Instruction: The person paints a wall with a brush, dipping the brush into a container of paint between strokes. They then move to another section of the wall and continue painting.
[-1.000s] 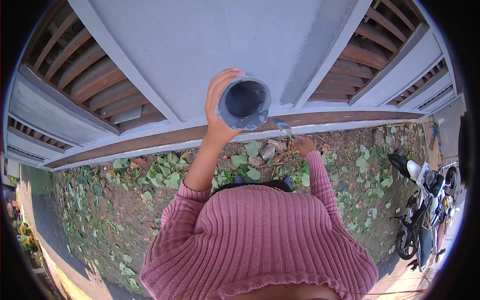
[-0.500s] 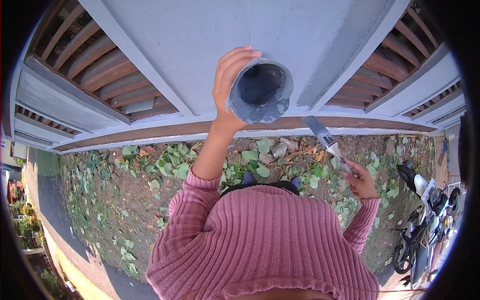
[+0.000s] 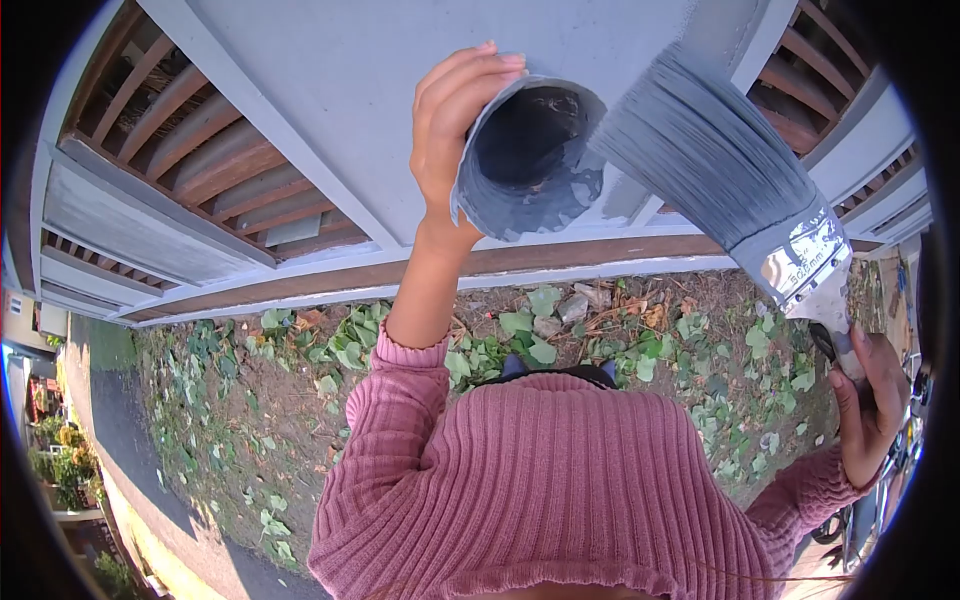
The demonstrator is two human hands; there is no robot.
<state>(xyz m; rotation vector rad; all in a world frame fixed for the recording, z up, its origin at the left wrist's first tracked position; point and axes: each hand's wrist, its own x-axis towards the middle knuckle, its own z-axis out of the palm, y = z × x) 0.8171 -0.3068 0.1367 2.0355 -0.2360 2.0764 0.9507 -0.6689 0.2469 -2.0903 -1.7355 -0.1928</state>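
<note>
My left hand (image 3: 445, 140) is wrapped round the side of a paint container (image 3: 545, 215), a round cup with a ragged rim and grey paint smeared over its wall. Its dark mouth faces me. In my right hand (image 3: 872, 405) is the handle of a wide paintbrush (image 3: 715, 150), raised close to the camera. Grey paint coats the bristles, whose tips overlap the cup's right rim in this view. Behind both stands a pale grey panel (image 3: 360, 60) with a darker grey painted strip along its right side.
Brown slatted vents (image 3: 215, 150) flank the panel. A brown and white ledge (image 3: 330, 278) runs along its foot. Below lies soil with green leaves (image 3: 350, 340) and some stones (image 3: 573, 307). A motorbike (image 3: 850, 530) is partly hidden at the right edge.
My right hand has lifted the paintbrush up and to the right, much nearer the camera. The cup in my left hand has risen slightly, and the view has shifted a little.
</note>
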